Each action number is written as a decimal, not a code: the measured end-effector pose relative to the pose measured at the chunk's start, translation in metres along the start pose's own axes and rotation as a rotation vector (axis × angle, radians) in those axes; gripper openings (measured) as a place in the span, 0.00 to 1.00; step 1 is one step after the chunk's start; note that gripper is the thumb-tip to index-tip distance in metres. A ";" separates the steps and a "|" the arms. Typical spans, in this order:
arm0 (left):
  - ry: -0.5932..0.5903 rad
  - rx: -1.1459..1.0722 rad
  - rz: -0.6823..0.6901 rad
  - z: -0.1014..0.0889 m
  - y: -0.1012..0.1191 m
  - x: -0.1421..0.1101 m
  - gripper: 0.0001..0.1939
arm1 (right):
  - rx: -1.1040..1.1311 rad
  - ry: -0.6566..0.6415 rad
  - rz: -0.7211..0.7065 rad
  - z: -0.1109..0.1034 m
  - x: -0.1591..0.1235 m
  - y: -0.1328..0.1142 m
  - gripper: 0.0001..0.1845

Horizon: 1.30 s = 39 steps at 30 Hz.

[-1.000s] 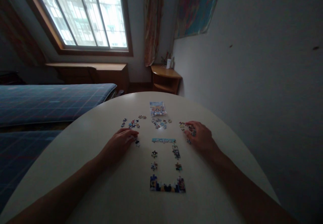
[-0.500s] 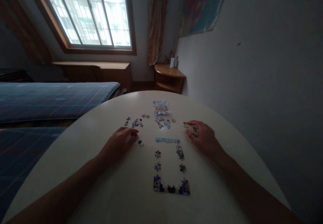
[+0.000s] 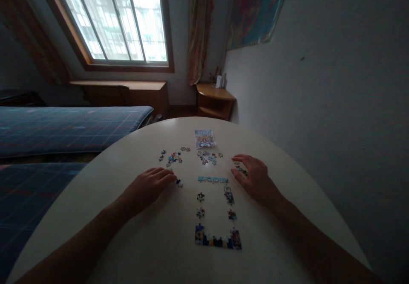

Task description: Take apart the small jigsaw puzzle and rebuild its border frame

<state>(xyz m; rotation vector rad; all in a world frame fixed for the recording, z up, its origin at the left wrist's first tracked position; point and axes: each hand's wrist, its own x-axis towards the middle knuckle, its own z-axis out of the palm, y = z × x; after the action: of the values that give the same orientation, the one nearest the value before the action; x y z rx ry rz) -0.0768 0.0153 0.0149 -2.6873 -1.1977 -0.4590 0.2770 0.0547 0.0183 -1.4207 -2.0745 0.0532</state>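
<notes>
My left hand (image 3: 152,186) lies low over the tabletop with its fingers stretched out. Its fingertips are beside a dark blue and white puzzle piece (image 3: 179,183); whatever is under them is hidden. My right hand (image 3: 254,174) curves around a small group of puzzle pieces (image 3: 242,169), thumb and fingers apart. Between the hands is a partly joined puzzle border: a light blue strip (image 3: 212,179) on the far side, a joined piece section (image 3: 228,194) on the right, single pieces (image 3: 200,212) down the sides, and a dark joined row (image 3: 218,242) nearest me.
Loose puzzle pieces lie in a left pile (image 3: 174,159) and a middle pile (image 3: 207,157). A printed picture sheet (image 3: 205,139) is behind them on the round white table (image 3: 143,241). A plaid mattress (image 3: 73,126) stands left, a wall (image 3: 335,105) right, and a corner shelf (image 3: 214,91) beyond.
My right hand has spread its thumb and fingers wider around the pieces. My left fingers have straightened and moved slightly toward the blue and white piece. The view has shifted a little.
</notes>
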 end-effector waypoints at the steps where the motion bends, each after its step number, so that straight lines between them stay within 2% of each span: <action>1: -0.015 -0.027 0.022 -0.003 0.000 -0.002 0.13 | -0.001 0.002 -0.001 0.000 0.000 0.000 0.17; 9: -0.057 -0.184 0.144 -0.020 0.013 -0.008 0.11 | -0.012 -0.025 0.005 -0.002 -0.001 -0.001 0.17; 12: -0.071 -0.257 0.191 -0.018 0.021 -0.005 0.12 | -0.015 -0.025 0.002 -0.003 -0.003 -0.003 0.17; 16: -0.003 -0.276 0.211 -0.006 0.028 -0.001 0.12 | -0.002 -0.047 -0.092 -0.004 -0.008 -0.016 0.13; 21: 0.084 -0.178 0.165 0.007 0.029 0.005 0.11 | 0.090 -0.228 -0.286 -0.008 -0.025 -0.053 0.11; 26: 0.093 -0.182 0.187 0.004 0.029 0.004 0.10 | 0.139 -0.441 -0.422 -0.010 -0.041 -0.077 0.17; 31: -0.015 -0.231 0.199 -0.001 0.034 0.003 0.16 | 0.154 -0.510 -0.457 -0.010 -0.042 -0.076 0.21; 36: -0.142 -0.285 0.155 0.002 0.040 0.003 0.27 | 0.177 -0.519 -0.465 -0.010 -0.040 -0.073 0.21; 39: -0.175 -0.353 0.158 0.000 0.043 0.003 0.32 | 0.197 -0.514 -0.483 -0.009 -0.040 -0.073 0.22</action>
<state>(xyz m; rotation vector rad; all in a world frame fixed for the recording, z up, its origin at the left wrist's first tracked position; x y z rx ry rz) -0.0430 -0.0115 0.0148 -3.1525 -1.0136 -0.4574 0.2304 -0.0137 0.0338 -0.8108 -2.6906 0.4505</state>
